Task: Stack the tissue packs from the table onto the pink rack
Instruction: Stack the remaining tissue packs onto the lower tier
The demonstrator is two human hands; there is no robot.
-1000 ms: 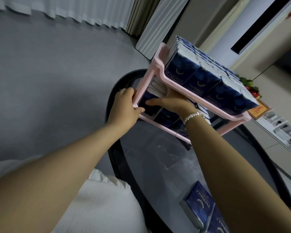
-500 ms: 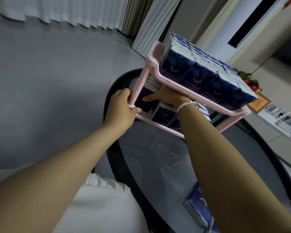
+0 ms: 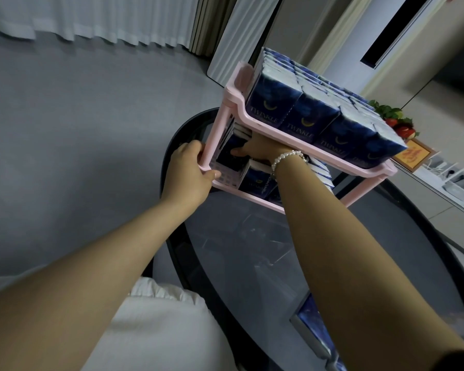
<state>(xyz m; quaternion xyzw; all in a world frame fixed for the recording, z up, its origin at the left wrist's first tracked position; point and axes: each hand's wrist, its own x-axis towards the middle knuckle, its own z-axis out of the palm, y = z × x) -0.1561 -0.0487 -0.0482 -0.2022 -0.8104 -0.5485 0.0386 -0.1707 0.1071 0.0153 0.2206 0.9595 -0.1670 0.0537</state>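
Observation:
A pink two-shelf rack stands at the far end of a dark glass table. Its top shelf is full of dark blue tissue packs. My left hand grips the rack's front left post at the lower shelf's corner. My right hand reaches into the lower shelf under the top one and presses a blue pack at the left end; its fingers are mostly hidden. More packs lie on the lower shelf. Loose packs rest on the table's near right, partly behind my right forearm.
The table's black rim curves between me and grey floor on the left. A white cabinet stands behind the rack. On the right is a low counter with a framed picture and red fruit with green leaves.
My right hand has gone deeper into the lower shelf, toward its left end. The left hand keeps its grip on the post. The view has shifted slightly.

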